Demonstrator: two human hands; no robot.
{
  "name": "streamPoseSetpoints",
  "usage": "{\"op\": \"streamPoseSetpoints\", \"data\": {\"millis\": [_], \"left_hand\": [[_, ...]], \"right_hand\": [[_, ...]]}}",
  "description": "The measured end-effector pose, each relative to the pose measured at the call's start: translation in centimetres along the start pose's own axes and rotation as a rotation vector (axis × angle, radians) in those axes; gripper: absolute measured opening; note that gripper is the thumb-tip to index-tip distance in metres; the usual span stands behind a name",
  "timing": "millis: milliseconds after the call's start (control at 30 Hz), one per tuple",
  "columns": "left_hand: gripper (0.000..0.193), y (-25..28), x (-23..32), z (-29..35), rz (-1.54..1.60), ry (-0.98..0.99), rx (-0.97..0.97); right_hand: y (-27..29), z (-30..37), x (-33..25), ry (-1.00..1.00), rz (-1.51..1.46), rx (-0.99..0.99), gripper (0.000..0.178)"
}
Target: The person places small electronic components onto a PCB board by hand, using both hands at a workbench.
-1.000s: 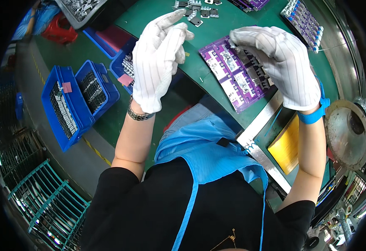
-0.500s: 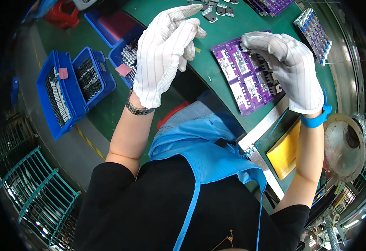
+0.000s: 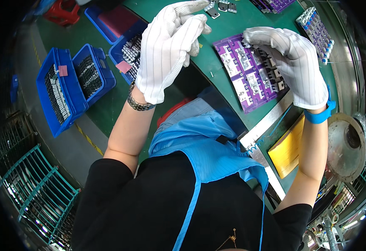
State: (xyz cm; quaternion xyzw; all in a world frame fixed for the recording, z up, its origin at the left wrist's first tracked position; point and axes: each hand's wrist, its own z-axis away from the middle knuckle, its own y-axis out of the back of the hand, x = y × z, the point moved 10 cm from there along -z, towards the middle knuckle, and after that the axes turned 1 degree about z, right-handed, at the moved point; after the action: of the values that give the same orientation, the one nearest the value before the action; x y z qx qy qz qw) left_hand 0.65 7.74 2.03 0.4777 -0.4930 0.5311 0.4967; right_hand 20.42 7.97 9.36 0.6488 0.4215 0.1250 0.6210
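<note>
My left hand, in a white ribbed glove, hovers over the left edge of the green bench. Its fingers are apart and loosely bent, with nothing visible between them. Just beyond its fingertips lie several flat black parts with metal faces. My right hand, also gloved, curls over a purple panel set with silvery rectangular plates. Its bent fingertips come together at the panel's far side; what they hold is hidden. A row of black components shows on the panel under this hand.
Blue bins of small parts stand at the left, one with a pink slip. Another purple panel lies at the far right. Nearer are a metal bar, a yellow folder and a blue coiled cord.
My left hand has shifted slightly right and away from me, covering some of the loose black parts. My right hand stays curled over the purple panel; the whole view has shifted a little.
</note>
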Motion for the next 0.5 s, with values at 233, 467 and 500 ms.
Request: {"op": "streamPoseSetpoints", "data": {"millis": [233,467,500], "left_hand": [[0.04,-0.12,-0.24,-0.03,0.002,-0.01,-0.012],[0.039,-0.09,-0.25,-0.04,-0.007,0.031,-0.008],[0.039,-0.09,-0.25,-0.05,-0.006,0.031,-0.007]], "right_hand": [[0.06,0.05,0.07,0.003,0.035,-0.013,0.037],[0.06,-0.11,-0.06,0.01,0.064,0.054,0.024],[0.05,-0.13,-0.07,0.011,0.064,0.054,0.024]]}}
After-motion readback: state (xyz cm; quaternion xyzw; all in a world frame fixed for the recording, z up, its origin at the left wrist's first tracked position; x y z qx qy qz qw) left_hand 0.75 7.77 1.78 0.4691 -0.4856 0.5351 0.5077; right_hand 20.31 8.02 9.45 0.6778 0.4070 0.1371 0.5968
